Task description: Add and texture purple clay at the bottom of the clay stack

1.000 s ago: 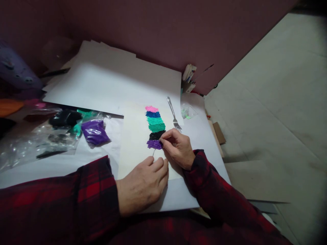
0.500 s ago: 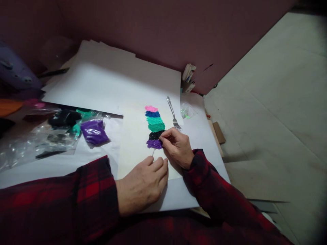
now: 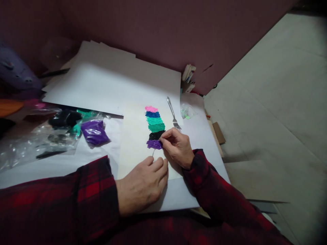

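Observation:
On a cream sheet lies a column of textured, clay-like bands: a pink band at the far end, then a blue band, green, a black band, and a purple band nearest me. My left hand is closed on a thin needle-like tool whose tip meets the purple band's near edge. At the right edge of the black and purple bands, my right hand pinches thumb and forefinger together; what they hold is hidden. A metal fork lies just beyond it.
Large white sheets are stacked at the back against the dark wall. To the left are a bagged purple lump, a black lump and crumpled clear bags. A small clear bag lies right of the fork, near the table's right edge.

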Demonstrator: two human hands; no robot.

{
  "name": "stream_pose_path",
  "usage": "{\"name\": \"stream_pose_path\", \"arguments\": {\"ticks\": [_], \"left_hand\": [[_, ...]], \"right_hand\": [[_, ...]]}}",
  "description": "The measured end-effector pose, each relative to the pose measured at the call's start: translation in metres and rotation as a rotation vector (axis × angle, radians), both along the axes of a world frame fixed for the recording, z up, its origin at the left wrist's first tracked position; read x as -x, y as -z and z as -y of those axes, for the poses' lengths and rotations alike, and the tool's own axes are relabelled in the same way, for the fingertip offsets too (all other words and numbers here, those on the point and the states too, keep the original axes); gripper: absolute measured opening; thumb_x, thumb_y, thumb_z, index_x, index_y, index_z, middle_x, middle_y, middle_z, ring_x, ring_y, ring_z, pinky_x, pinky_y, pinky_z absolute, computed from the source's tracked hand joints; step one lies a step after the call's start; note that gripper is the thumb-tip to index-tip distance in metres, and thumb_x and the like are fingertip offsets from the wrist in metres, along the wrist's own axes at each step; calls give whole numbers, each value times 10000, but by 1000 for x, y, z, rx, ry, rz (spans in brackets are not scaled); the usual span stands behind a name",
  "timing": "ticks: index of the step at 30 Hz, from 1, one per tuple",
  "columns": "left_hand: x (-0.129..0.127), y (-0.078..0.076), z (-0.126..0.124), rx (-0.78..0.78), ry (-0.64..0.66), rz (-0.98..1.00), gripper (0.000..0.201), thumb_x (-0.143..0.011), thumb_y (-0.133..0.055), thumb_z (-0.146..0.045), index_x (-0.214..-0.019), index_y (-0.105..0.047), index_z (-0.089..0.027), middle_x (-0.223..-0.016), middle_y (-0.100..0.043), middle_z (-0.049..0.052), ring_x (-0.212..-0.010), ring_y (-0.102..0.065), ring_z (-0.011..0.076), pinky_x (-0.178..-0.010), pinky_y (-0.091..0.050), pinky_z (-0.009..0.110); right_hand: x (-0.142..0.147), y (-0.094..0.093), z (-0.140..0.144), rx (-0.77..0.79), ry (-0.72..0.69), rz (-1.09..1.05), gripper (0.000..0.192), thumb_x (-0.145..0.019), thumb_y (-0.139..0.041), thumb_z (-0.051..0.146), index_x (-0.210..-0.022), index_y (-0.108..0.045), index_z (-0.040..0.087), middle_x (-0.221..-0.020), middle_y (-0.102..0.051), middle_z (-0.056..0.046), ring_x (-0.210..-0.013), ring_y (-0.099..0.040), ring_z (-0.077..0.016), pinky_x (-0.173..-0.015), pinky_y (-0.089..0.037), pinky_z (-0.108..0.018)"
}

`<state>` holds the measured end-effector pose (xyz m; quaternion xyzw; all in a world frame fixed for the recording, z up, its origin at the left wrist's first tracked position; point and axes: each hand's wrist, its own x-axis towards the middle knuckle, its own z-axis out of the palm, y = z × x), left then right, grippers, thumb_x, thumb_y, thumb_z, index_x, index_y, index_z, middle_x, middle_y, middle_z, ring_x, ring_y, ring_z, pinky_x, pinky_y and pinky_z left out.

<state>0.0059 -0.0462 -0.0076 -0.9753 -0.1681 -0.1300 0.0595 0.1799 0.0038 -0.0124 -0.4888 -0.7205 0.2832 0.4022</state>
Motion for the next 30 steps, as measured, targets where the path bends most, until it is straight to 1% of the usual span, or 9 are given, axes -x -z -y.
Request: {"name": "stream_pose_path", "arguments": {"ticks": [16, 24, 27, 30], "left_hand": [[0, 0, 1, -17, 3, -2, 302, -928, -406, -129, -1140, -603, -44, -1178, -594, 187, -933, -536, 277, -727, -423, 389], [-1, 0, 1, -9, -7, -8, 312, -928, -394, -126, -1146, -602, -46, -1187, -590, 186, -937, -534, 276, -738, -422, 393], [-1, 0, 1, -5, -4, -6, 315, -932, -388, -128, -1152, -597, -43, -1182, -590, 186, -935, -534, 276, -733, -425, 391], [0, 1, 2, 1, 1, -11, 317, -934, -384, -128, -1156, -593, -41, -1187, -588, 188, -934, -535, 276, -727, -429, 391]], "right_hand": [[2, 1, -2, -15, 39, 23, 46, -833, -566, 146, -796, -568, 173, -693, -584, 17, -587, -529, -97, -558, -434, -232], [3, -1, -2, 1, 59, 15, 46, -834, -569, 160, -790, -567, 174, -669, -576, 24, -570, -531, -96, -550, -431, -233], [3, 1, -2, 25, 73, -26, 44, -824, -584, 169, -785, -566, 179, -656, -573, 29, -558, -533, -97, -540, -434, -235], [1, 4, -4, 54, 121, -144, 51, -820, -602, 200, -791, -564, 182, -662, -576, 28, -531, -534, -94, -499, -433, -229]]}}
